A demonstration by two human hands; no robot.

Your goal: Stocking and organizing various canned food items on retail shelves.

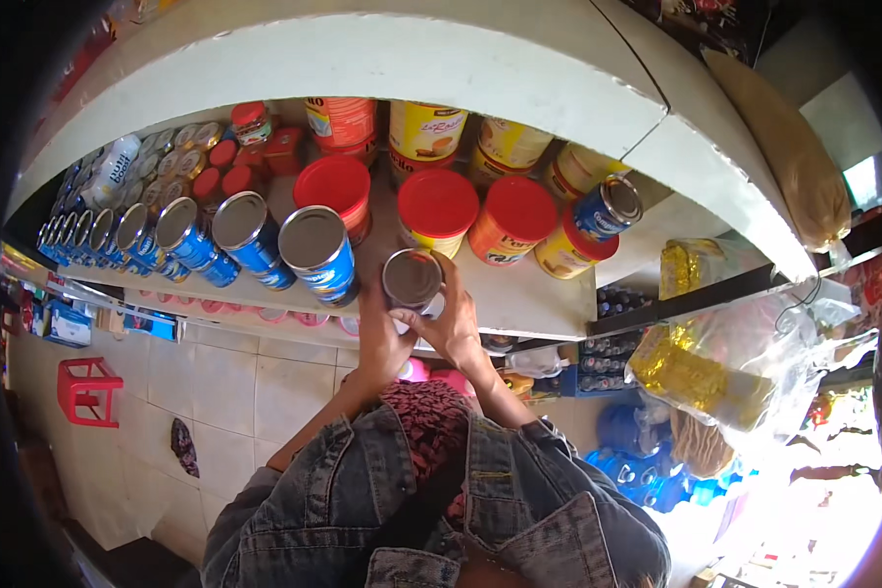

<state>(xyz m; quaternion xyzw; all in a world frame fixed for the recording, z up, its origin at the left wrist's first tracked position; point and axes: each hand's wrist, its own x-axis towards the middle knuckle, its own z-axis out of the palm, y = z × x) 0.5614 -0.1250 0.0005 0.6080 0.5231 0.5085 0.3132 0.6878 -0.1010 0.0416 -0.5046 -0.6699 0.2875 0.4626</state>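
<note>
Between my two hands is a metal can [411, 279], its bare grey end facing up towards me. My left hand [382, 334] wraps its left side, and my right hand [452, 320] grips the right side with the thumb across the front. The can is at the front edge of a white shelf [536, 309]. Just to its left stands a blue-labelled can [320, 253] on the shelf, the nearest of a long row of similar cans. Behind are red-lidded tubs [438, 206], with pictures of biscuits on some. Another blue can [608, 208] lies tilted on a tub lid at the right.
An upper shelf's thick white edge [382, 59] arches above the goods. Plastic-wrapped golden packets [705, 375] hang at right, near a dark metal bar [705, 294]. A red plastic stool [90, 392] stands on the tiled floor [220, 397]. Blue water bottles [647, 470] sit low at right.
</note>
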